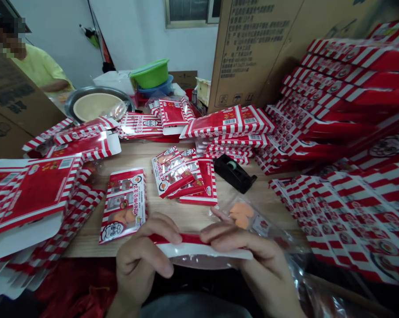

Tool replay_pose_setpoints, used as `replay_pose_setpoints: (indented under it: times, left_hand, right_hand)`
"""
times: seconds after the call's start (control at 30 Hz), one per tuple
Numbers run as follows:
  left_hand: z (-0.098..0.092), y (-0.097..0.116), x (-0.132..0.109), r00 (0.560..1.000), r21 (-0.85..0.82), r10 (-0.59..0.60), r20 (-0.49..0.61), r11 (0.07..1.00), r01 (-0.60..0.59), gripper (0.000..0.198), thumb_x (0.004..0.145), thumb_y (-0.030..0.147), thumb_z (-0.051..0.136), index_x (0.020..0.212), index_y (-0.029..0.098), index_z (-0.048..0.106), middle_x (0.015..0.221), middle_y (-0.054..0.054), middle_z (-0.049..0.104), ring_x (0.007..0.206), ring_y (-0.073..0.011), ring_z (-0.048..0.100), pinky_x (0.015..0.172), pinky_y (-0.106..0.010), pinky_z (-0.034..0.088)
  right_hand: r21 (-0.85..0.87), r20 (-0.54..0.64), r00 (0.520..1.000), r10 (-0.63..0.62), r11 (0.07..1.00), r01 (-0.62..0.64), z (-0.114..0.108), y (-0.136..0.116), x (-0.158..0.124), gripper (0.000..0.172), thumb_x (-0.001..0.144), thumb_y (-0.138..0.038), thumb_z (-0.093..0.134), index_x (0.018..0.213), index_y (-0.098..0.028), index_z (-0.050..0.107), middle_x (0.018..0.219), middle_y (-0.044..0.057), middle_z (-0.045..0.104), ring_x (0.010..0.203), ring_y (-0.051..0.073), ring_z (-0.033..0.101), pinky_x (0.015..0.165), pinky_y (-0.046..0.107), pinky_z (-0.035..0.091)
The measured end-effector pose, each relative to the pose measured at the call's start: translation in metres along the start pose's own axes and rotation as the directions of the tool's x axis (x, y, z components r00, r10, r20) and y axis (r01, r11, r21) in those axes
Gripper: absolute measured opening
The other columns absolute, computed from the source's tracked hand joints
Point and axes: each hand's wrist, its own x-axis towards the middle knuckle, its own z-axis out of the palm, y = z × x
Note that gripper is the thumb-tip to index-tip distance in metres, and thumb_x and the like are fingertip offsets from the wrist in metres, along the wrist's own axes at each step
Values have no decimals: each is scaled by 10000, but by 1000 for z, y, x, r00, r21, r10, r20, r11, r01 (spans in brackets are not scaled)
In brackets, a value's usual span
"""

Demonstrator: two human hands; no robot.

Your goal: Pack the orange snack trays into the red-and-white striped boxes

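Note:
Close to my body, over the table's near edge, I hold a red and white cardboard box [189,248] by its two ends. My left hand [143,247] pinches its left part, thumb and fingers closed on the card. On the other end my right hand [246,247] presses its fingers along the flap. A clear plastic layer shows below the white edge. Just beyond my right hand lies a clear bag with orange round pieces [242,214]. Beyond my left hand a windowed box [124,205] lies flat, with orange pieces showing inside.
A black tape dispenser [234,172] stands beside a small pile of boxes [182,174]. Striped boxes are stacked high on the right [345,101] and piled on the left [37,190]. Behind are bowls [98,106], a green basin [149,75] and large cartons [252,57]. Another person [37,66] is at far left.

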Motion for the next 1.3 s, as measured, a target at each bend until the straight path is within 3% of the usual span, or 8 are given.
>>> replay_pose_setpoints:
  times: [0.23,0.37,0.47,0.63,0.8,0.93,1.17,1.3]
  left_hand:
    - [0,5,14,989,290,-139,-42,946,146,311,832,63,514,1028,281,616,953,-2,639,908,-148,590,774,-266,483]
    - [2,3,22,981,243,-155,-116,953,179,256,851,63,495,797,252,658,850,18,607,847,-120,574,763,-227,460]
    - [-4,1,22,989,257,-139,-52,955,148,255,847,66,510,787,256,668,923,9,615,917,-133,568,826,-246,449]
    - [-26,-1,16,954,60,-266,138,964,260,230,856,246,545,1069,291,620,1172,-42,596,1135,-231,523,923,-354,454]
    - [-39,-3,14,925,-102,-268,269,947,304,271,847,336,547,1104,284,619,1247,-68,582,1179,-293,517,960,-461,449]
    - [-36,0,19,919,15,-313,239,948,319,273,843,253,577,1110,297,617,1154,-40,650,1115,-229,579,926,-360,493]
    - [-44,10,26,929,178,-204,308,972,154,243,874,135,524,982,284,683,1029,-21,704,1041,-167,628,907,-303,509]
    - [-48,11,25,911,284,-205,359,953,102,121,821,231,614,899,259,702,1097,-57,687,1038,-189,634,882,-319,519]
  right_hand:
    - [-40,-52,989,-142,989,140,-3,15,21,270,918,-201,494,904,-357,714,1066,-13,681,1010,189,615,1005,452,386]
    - [-80,8,997,-82,993,82,1,14,18,107,813,-318,660,909,-310,708,1240,25,585,1123,233,555,898,384,484]
    - [-201,-116,988,-101,977,77,8,11,17,63,795,-280,683,858,-276,682,1173,37,611,1069,222,582,889,371,490]
    - [-387,-135,985,-110,921,50,11,6,17,345,813,-184,660,1130,-301,589,1117,19,646,1085,180,574,918,306,478]
    - [-400,-144,982,-120,915,53,13,5,18,187,832,-153,628,970,-279,621,963,-23,674,936,137,622,893,274,468]
    - [-350,-138,978,-155,932,99,16,7,18,166,829,-98,617,895,-250,611,910,-26,662,899,131,622,964,333,415]
    - [-121,108,987,-122,983,135,-7,6,29,65,808,-243,676,860,-275,697,922,1,703,895,169,651,910,387,468]
    - [-222,276,956,-98,961,163,-17,3,28,229,754,-262,720,973,-325,706,1096,21,679,1011,190,627,941,384,458]
